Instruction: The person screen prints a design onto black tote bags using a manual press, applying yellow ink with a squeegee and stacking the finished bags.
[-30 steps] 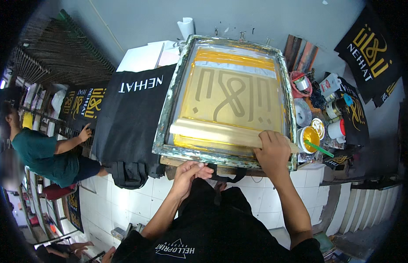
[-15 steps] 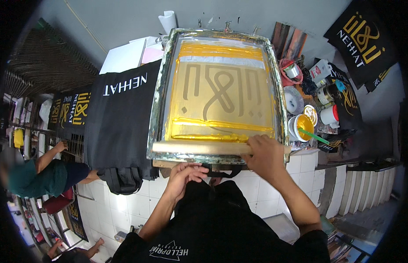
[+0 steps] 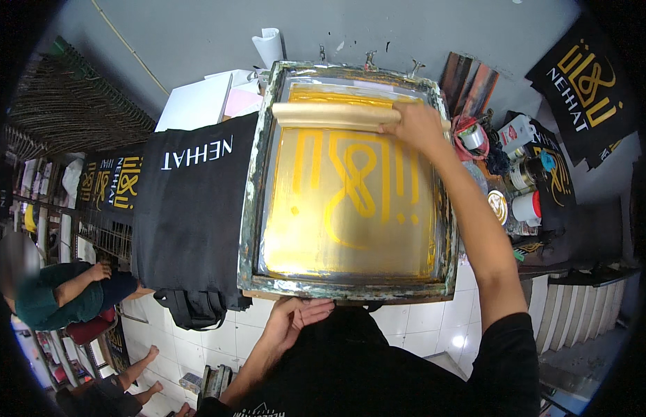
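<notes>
My right hand (image 3: 415,126) is closed round the right part of a long wooden squeegee (image 3: 330,116), which lies across the far part of a printing screen (image 3: 378,243). Below the squeegee the mesh carries a thin gold film, and a curling design shows in brighter yellow. A band of thick gold ink (image 3: 319,93) lies beyond the squeegee. My left hand (image 3: 299,321) is just below the near edge of the screen's paint-stained frame (image 3: 337,286), fingers stretched out and holding nothing. What lies under the screen is hidden.
Black printed cloth bags (image 3: 191,208) lie at the left. Beyond my right arm, which hides part of that side, stand a red-lidded white tub (image 3: 526,206) and a jar (image 3: 523,174). A person in a green shirt (image 3: 59,288) is at far left; another person's legs show below.
My right hand has pushed the squeegee from the near edge to the far part of the screen. The design has turned from dull to bright yellow. My left hand remains near the front edge.
</notes>
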Motion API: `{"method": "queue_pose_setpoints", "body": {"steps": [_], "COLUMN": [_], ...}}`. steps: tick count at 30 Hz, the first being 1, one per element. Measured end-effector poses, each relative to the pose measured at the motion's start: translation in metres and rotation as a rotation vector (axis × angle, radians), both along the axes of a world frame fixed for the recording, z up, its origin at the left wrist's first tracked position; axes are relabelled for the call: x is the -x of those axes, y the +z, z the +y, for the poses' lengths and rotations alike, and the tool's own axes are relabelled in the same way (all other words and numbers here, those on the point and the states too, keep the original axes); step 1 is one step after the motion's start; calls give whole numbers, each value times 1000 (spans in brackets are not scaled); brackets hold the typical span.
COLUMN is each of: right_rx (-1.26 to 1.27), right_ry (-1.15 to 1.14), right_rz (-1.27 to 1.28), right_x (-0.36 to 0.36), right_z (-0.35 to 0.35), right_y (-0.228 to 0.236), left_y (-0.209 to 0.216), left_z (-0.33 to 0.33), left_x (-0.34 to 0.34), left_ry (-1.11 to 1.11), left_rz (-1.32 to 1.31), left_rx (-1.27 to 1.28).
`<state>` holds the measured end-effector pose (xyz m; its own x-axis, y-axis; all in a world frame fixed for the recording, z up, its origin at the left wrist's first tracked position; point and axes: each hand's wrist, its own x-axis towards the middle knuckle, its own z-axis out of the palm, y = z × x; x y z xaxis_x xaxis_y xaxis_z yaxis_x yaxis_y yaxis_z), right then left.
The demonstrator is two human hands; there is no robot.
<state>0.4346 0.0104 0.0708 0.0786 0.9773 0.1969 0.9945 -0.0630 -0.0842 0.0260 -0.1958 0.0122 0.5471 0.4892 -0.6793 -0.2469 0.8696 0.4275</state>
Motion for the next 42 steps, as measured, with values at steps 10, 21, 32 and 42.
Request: {"method": "queue_pose_setpoints", "body": {"steps": [10,21,32,42], "right_rx": [-55,2,53,-10], "right_ry": [-116,-158,-140,-114], "right_rz": [-12,-109,-97,-46], "right_x": [-52,-24,10,53], "right_z": [82,75,4,-86], "right_y": [-4,-10,-8,-19], "left_y": [42,67,63,52], "left_z": [108,418,342,249], "left_x": [-12,-159,-115,-70], "left_ry": [-243,-715,-657,-563], "left_rz": [312,1115,1004,976], "left_rx": [-774,-1900,-1845,-1938]}}
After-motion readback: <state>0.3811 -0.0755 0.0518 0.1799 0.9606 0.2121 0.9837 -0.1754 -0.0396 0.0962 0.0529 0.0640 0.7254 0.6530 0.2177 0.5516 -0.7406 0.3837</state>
